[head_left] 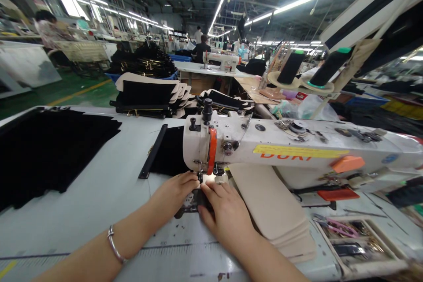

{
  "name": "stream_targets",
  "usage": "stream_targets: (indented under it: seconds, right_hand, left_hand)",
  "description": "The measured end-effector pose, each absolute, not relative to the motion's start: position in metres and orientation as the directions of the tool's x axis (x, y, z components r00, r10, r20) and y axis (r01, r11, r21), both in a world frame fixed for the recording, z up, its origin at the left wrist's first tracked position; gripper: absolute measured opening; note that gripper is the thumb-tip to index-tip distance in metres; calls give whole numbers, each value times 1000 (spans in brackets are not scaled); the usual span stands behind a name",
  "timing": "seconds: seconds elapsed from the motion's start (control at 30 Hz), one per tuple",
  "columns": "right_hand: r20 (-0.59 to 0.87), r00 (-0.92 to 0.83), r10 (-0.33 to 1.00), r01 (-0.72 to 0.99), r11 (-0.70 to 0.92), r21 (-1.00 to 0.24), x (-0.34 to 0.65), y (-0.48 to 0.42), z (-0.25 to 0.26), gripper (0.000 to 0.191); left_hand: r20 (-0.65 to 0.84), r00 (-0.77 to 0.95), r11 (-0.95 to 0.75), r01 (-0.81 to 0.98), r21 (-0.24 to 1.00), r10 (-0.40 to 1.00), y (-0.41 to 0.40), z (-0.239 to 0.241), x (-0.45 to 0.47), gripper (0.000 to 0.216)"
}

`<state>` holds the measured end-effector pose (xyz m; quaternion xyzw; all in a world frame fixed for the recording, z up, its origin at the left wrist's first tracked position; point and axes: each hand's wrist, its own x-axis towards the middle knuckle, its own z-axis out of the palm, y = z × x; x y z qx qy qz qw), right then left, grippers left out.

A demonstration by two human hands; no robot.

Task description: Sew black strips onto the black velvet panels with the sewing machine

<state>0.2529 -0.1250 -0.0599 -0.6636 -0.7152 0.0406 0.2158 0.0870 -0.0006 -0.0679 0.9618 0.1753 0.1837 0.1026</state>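
Observation:
A white sewing machine (238, 141) with an orange guard stands before me, its lamp lighting the needle area. My left hand (180, 189) is at the left of the presser foot (200, 177), its fingertips pinched together at the near edge of a black fabric piece (168, 152). That piece has a dark strip (152, 152) along its left side and runs behind the machine head. My right hand (229, 209) lies right of the foot, fingers stretched forward and pressing down, thumb apart. What lies beneath its fingertips is mostly hidden. Beside it, stacked beige panels (267, 202) fan out under the machine arm.
A black fabric pile (56, 150) covers the table's left side. Beige and black pieces (148, 94) are stacked behind the machine. At right sits a tool tray (360, 242) with pink-handled snips (342, 228). Thread cones (291, 67) stand above. Other people work farther back.

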Motion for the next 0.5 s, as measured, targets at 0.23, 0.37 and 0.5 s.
stream_targets:
  seconds: [0.23,0.37,0.5]
  right_hand:
    - [275,6,961,915,105,-389,253,-117,-63,49]
    - [281,12,960,911,106,-400,252,-117,-62,49]
    - [299,26,954,913,99,-395,252,-116,-62,49]
  left_hand:
    - [318,836,-890,376,260,446,10,-73,95,32]
    - [335,822,-883,389,263,461,10,-73,97,34]
    - [334,825,-884,380,272,456,11,-69,98,37]
